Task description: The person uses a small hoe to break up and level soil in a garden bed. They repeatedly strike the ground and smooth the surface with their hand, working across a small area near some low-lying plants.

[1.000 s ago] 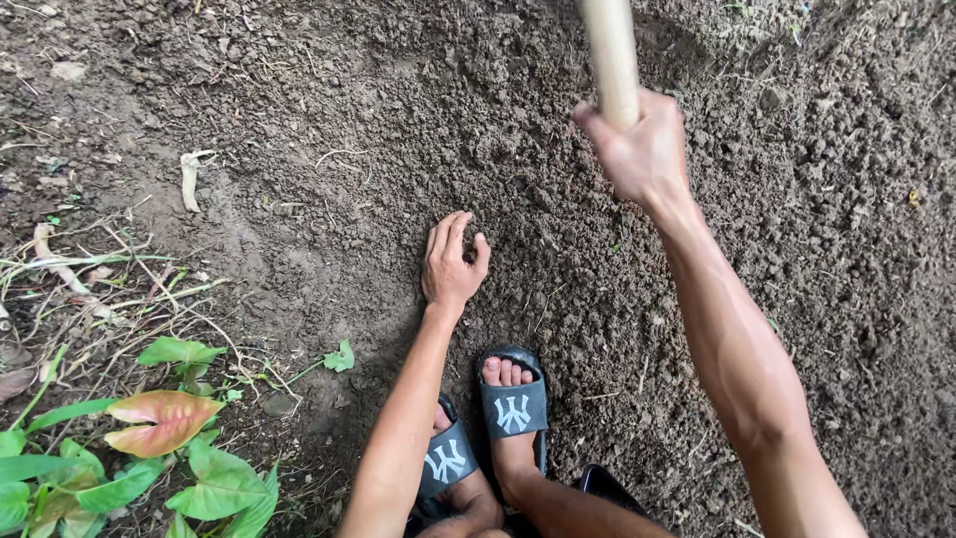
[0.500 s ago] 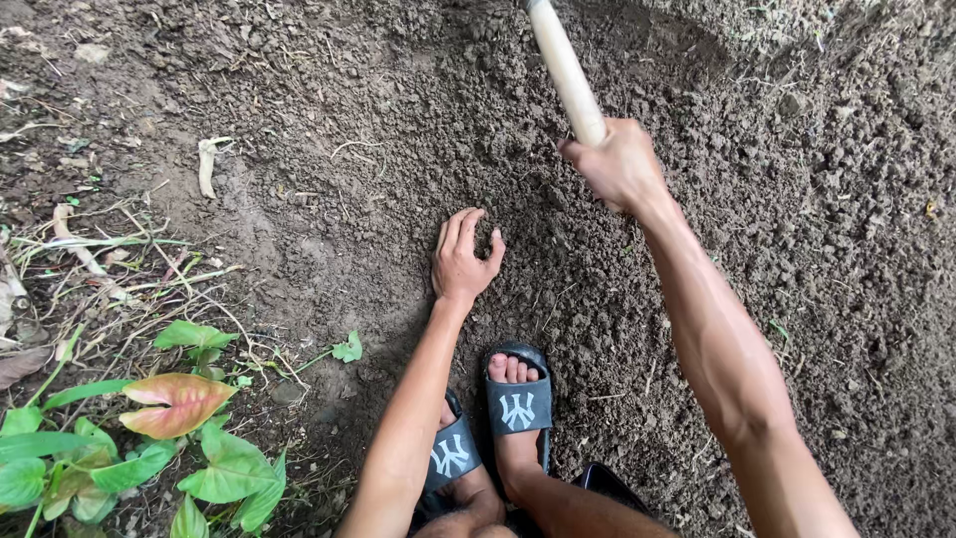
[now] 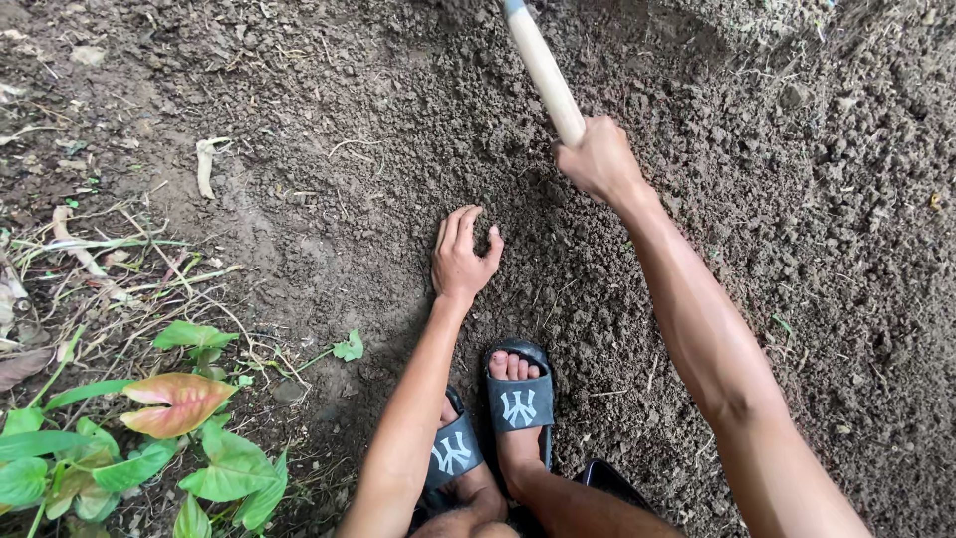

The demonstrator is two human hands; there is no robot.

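Gripping a pale handle, right hand closed around it; left hand open, flat on soil, holding nothing.

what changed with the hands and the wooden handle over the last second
The wooden handle tilted further to the upper left, and the right hand gripping it dropped a little lower in view. The left hand spread its fingers flatter on the loose soil. Both sandals and the leafy plant stayed put.

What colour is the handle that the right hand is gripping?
The handle is a pale cream, like bare wood, and it shows best in the head view, above the right hand.
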